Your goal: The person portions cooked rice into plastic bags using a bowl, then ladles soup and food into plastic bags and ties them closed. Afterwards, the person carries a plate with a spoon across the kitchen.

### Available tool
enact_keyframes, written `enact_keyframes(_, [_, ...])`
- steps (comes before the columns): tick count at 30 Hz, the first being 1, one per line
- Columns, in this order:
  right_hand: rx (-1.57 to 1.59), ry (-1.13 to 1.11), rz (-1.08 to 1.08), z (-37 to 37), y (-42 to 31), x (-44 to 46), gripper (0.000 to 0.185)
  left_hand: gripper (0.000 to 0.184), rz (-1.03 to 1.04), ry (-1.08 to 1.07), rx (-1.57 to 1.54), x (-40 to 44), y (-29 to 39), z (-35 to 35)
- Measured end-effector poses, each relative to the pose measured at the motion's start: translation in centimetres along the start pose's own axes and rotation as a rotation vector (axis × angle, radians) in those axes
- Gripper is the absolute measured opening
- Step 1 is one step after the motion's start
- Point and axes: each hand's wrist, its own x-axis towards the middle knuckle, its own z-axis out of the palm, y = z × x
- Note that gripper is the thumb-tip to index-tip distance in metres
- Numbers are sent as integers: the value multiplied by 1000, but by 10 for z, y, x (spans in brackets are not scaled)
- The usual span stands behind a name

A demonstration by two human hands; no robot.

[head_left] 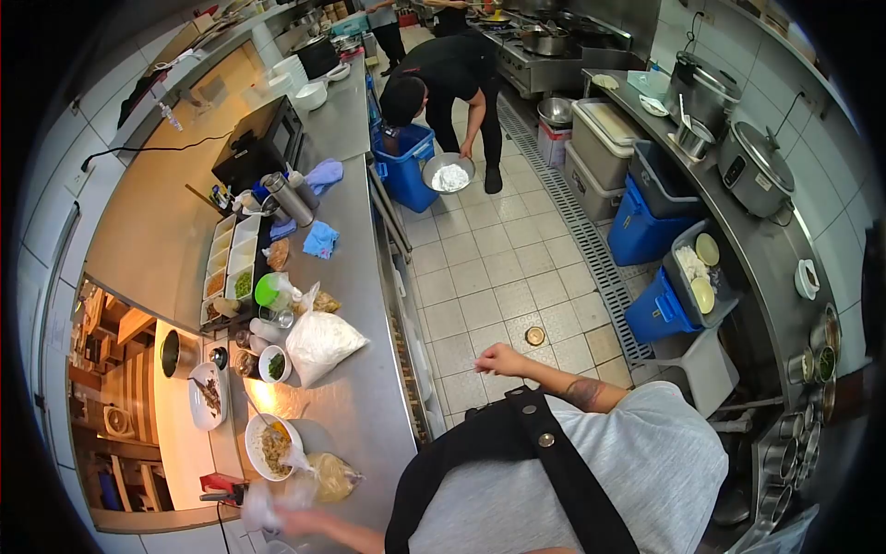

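My left hand (293,519), smeared by motion, reaches over the near-left end of the counter. A whitish see-through thing (258,508) blurs at its fingers; I cannot tell whether it is gripped. Close by are a white bowl (249,451) of brownish food with a spoon in it, and a tied clear bag (334,475) with yellowish contents. My right hand (498,359) hangs above the tiled floor, away from the counter. Its fingers curl loosely inward, and I see nothing in them.
On the steel counter (355,388) stand a large bag of white powder (323,346), a bowl of chopped greens (273,364) and a condiment rack (242,257). In the aisle, a bent-over person holds a metal bowl (430,172) beside a blue bin (406,175). Other bins (660,309) line the right side.
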Motion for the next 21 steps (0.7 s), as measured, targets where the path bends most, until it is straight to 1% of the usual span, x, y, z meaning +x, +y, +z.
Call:
enact_keyframes(1, [88, -91, 17, 7, -17, 8, 32, 32, -43, -336, -235, -75, 90, 24])
enact_keyframes(2, [174, -185, 32, 12, -35, 15, 33, 28, -302, -670, -539, -87, 60, 51])
enact_keyframes(3, [318, -261, 9, 13, -68, 12, 34, 29, -489, -810, -608, -135, 79, 68])
enact_keyframes(4, [464, -335, -14, 10, -97, 7, 36, 32, -398, -1177, -563, -161, 67, 86])
enact_keyframes(5, [592, -398, -83, 7, -109, 9, 38, 34, -519, -1152, -576, -220, 117, 92])
enact_keyframes(6, [719, -457, -153, 0, -117, 12, 41, 39, -623, -1346, -616, -253, 113, 104])
enact_keyframes(7, [848, -513, -220, -12, -124, 7, 44, 39, -614, -1442, -582, -286, 121, 111])
enact_keyframes(8, [904, -484, -226, -33, -141, -12, 41, 40, -609, -1541, -542, -317, 130, 118])
enact_keyframes(11, [641, -124, -259, -98, -125, -34, 31, 42, -592, -1607, -507, -384, 151, 131])
enact_keyframes(13, [754, 38, -198, -148, -75, -34, 24, 39, -520, -1689, -604, -415, 167, 147])
enact_keyframes(14, [811, 120, -166, -174, -52, -41, 20, 36, -574, -1791, -656, -427, 164, 158])
enact_keyframes(16, [739, 301, -175, -232, -33, -72, 15, 30, -652, -1837, -631, -458, 174, 176])
enact_keyframes(17, [715, 372, -196, -260, -24, -86, 15, 28, -712, -1838, -625, -474, 181, 183])
enact_keyframes(18, [690, 437, -212, -287, -15, -101, 16, 29, -719, -1855, -619, -489, 187, 193])
enact_keyframes(20, [740, 523, -227, -334, -7, -135, 18, 32, -728, -1868, -626, -523, 197, 213])
enact_keyframes(21, [852, 491, -252, -352, -23, -156, 20, 34, -722, -1870, -637, -539, 201, 224])
